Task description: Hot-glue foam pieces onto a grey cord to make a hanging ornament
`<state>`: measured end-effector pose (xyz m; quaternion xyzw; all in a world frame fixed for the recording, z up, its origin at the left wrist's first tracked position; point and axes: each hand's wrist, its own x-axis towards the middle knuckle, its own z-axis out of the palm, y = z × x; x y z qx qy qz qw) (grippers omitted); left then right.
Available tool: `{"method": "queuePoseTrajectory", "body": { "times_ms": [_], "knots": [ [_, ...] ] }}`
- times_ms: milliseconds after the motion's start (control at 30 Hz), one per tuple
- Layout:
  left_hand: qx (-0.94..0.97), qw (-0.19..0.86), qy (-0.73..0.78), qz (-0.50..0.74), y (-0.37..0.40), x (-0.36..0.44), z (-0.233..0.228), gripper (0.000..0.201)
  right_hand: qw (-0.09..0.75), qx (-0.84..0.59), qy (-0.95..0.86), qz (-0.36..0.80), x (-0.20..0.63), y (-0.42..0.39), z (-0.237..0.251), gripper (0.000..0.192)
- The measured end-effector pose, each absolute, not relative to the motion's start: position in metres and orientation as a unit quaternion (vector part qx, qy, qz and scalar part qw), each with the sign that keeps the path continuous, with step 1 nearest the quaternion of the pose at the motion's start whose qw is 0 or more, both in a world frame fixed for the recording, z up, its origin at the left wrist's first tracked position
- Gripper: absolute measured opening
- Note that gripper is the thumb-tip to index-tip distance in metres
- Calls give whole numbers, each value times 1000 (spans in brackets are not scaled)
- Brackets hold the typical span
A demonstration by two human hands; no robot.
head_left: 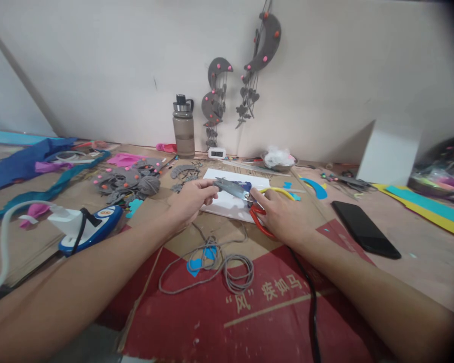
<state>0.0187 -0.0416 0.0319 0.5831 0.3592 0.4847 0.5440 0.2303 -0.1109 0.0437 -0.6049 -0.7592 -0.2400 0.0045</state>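
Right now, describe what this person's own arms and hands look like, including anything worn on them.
Both forearms are bare from the bottom edge of the picture to the fingers: no sleeves, gloves, watch or bracelet in view. The left hand and the right hand show no rings that I can make out, though the fingers are small and partly hidden. No markings are visible on either arm.

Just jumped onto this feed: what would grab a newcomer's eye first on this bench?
First the two hands meeting at the centre: the left hand pinches something small at the blades of the red-handled scissors, which the right hand grips over a white sheet. Next, the grey crescent mobiles hanging on the wall behind, dotted with pink and orange beads. Then the loose grey cord coiled on the red printed cardboard nearest the camera.
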Motion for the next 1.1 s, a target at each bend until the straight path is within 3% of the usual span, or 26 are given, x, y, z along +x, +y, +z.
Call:
{"method": "queuePoseTrajectory", "body": {
  "times_ms": [1100],
  "knots": [
    [549, 568, 370, 489, -43, 20, 32, 11, 35, -612, -766, -193, 235, -107, 41, 47]
  ]
}}
